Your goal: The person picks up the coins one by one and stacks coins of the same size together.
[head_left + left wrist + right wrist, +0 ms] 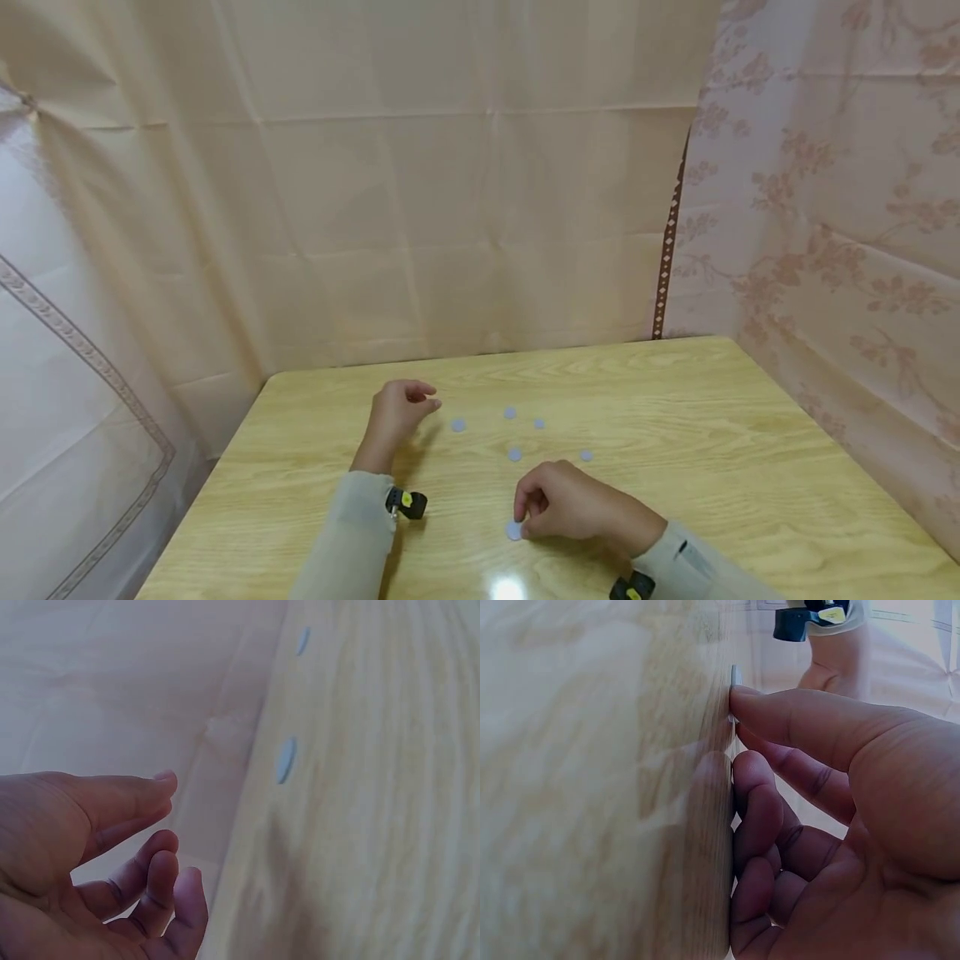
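Note:
My right hand (566, 504) is low at the table's near part, thumb and index finger at the edge of a pale grey-blue flat disc (513, 531). In the right wrist view the thumb presses this thin disc (734, 675), with the other fingers curled against the wood. My left hand (399, 410) hovers over the far left of the table, fingers loosely bent and nothing between them. Just right of it lies another disc (458, 425); the left wrist view shows a disc (286, 760) beyond the fingertips.
More small discs lie spread over the middle of the wooden table (675, 400): two at the back (510, 412), one nearer (514, 454) and one to the right (587, 456). Beige curtain cloth (450, 208) hangs behind the far edge. Flowered cloth (847, 208) hangs at the right.

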{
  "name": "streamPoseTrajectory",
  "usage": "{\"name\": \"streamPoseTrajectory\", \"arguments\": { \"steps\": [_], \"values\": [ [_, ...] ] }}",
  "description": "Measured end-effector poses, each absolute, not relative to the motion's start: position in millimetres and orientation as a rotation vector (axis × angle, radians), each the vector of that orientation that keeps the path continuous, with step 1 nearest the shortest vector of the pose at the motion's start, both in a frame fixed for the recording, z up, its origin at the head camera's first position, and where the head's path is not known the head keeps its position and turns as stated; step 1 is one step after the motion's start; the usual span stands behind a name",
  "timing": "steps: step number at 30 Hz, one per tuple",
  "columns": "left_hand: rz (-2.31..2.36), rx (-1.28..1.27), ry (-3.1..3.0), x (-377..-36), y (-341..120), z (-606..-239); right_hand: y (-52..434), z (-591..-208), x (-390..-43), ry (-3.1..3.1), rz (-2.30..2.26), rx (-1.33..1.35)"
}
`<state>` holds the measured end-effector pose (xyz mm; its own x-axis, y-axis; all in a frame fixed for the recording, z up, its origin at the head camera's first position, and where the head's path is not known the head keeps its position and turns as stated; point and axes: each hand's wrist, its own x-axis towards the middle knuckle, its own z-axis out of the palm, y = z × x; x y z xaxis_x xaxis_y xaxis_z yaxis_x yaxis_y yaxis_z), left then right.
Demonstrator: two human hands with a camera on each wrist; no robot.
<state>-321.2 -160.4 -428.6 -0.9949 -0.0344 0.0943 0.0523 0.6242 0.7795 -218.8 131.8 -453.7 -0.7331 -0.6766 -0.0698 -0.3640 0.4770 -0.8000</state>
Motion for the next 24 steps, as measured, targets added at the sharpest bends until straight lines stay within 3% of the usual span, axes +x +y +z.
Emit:
{"name": "streamPoseTrajectory", "arguments": {
  "steps": [24],
  "values": [
    [-1.200,-0.210,-2.977,-318,-141,-454,132,-451,-219,2.367,-1.123,-0.889]
  ]
}}
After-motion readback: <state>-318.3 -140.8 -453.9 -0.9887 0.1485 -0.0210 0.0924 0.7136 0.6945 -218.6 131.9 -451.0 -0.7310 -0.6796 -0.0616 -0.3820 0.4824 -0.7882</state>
